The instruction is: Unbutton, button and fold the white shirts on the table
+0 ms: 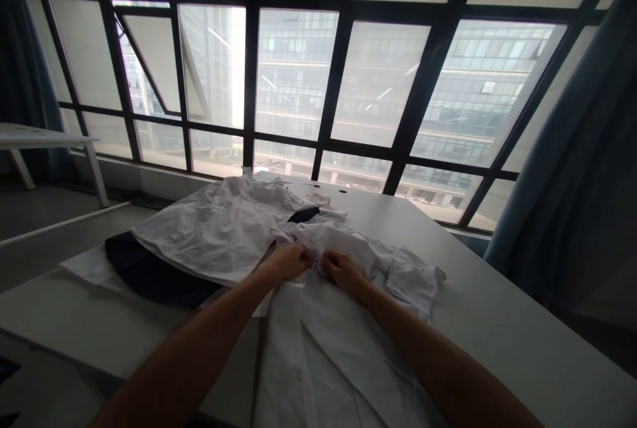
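Note:
A white shirt (323, 342) lies spread on the white table (497, 322) in front of me. My left hand (290, 261) and my right hand (342, 270) meet close together at the shirt's upper part, both pinching its fabric near the collar area. Crumpled white cloth (398, 262) bunches just beyond my right hand. What exactly the fingertips pinch is too small to tell.
Another white garment (219, 225) lies to the left over a dark garment (154, 272). A large window with a dark frame (338, 63) rises behind the table. Blue curtain (572, 169) hangs at right. A second white table (44, 139) stands far left.

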### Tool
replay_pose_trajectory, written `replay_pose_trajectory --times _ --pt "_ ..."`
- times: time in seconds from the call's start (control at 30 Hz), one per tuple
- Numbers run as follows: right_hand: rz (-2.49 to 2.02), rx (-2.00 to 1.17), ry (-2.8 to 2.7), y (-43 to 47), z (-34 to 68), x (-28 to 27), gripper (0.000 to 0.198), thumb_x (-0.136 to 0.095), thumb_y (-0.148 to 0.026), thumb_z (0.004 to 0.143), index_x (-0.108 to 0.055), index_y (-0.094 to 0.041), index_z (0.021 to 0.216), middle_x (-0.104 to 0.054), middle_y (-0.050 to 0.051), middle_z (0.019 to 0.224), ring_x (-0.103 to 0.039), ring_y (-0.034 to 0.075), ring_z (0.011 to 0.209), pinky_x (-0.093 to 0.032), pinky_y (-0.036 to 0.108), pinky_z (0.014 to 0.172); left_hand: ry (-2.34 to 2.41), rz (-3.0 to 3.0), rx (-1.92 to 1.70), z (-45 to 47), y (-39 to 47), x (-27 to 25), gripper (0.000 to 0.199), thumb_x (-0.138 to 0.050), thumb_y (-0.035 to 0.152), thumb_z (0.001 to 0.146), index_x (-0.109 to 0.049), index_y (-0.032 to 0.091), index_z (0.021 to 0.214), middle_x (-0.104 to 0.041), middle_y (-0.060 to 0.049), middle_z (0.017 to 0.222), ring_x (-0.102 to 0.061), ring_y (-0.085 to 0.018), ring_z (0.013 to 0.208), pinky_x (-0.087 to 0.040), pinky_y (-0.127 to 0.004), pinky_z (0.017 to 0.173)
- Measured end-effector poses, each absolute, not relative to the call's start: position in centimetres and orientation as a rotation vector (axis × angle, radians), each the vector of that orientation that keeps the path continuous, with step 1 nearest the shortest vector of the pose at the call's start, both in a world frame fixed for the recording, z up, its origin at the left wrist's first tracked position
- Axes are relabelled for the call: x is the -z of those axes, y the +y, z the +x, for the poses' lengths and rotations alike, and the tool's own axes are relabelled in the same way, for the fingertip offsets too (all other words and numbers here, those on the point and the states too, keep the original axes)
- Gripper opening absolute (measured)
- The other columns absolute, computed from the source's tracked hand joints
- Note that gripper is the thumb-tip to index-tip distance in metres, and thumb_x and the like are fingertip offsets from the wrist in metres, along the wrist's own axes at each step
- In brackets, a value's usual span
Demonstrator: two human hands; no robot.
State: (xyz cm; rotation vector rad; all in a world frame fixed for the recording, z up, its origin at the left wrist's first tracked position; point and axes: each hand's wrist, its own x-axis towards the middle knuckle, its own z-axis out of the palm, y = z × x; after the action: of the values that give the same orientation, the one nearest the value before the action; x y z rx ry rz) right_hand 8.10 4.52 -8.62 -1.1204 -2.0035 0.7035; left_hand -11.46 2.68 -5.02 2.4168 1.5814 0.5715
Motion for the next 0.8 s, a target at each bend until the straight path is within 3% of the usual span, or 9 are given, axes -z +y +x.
replay_pose_trajectory --times 0.13,0.27,0.53,0.67,0.8 --pt "-1.05 -0.969 -1.891 3.6 8.0 8.8 0.028 -0.051 -0.047 0.081 -0.049 -0.021 0.071 -0.047 -0.006 0.056 -0.04 0.01 0.048 -0.034 0.023 0.048 1.417 2.481 -0.697 -11.0 2.7 5.5 0.017 -0.062 0.03 0.083 -0.074 0.02 0.09 -0.074 -0.006 0.088 -0.066 -0.02 0.08 -0.044 -0.023 0.067" --pt "-1.038 -0.96 -1.885 3.2 7.7 8.5 0.023 -0.051 -0.043 0.08 -0.048 -0.022 0.071 -0.047 -0.006 0.055 -0.041 0.01 0.048 -0.034 0.023 0.048 1.246 2.478 -0.829 -10.9 2.9 6.0 0.016 -0.057 0.018 0.08 -0.073 0.019 0.082 -0.072 -0.003 0.079 -0.062 -0.016 0.072 -0.042 -0.021 0.065" --pt "-1.122 -0.663 -1.996 3.9 7.6 8.6 0.011 -0.046 -0.026 0.071 -0.051 -0.02 0.064 -0.051 -0.004 0.057 -0.045 0.012 0.056 -0.036 0.023 0.054 1.062 2.359 -0.982 -10.2 3.0 6.2 0.02 -0.051 0.009 0.075 -0.07 0.016 0.078 -0.067 -0.001 0.075 -0.057 -0.013 0.071 -0.042 -0.02 0.066" --pt "-1.306 -0.532 -1.956 4.6 8.6 7.3 0.018 -0.044 -0.029 0.074 -0.056 -0.019 0.064 -0.055 -0.002 0.058 -0.049 0.014 0.057 -0.036 0.024 0.056 0.965 2.356 -0.717 -10.7 2.9 5.4 0.013 -0.057 0.011 0.075 -0.069 0.014 0.08 -0.065 0.0 0.073 -0.054 -0.012 0.066 -0.04 -0.019 0.061" --pt "-1.559 -0.17 -1.794 4.4 9.8 4.8 0.02 -0.046 -0.029 0.078 -0.062 -0.019 0.071 -0.061 0.001 0.064 -0.053 0.016 0.062 -0.035 0.026 0.058 0.931 2.405 -0.499 -11.1 2.3 4.6 0.011 -0.065 0.014 0.074 -0.071 0.014 0.083 -0.067 0.0 0.076 -0.056 -0.012 0.067 -0.04 -0.019 0.061"
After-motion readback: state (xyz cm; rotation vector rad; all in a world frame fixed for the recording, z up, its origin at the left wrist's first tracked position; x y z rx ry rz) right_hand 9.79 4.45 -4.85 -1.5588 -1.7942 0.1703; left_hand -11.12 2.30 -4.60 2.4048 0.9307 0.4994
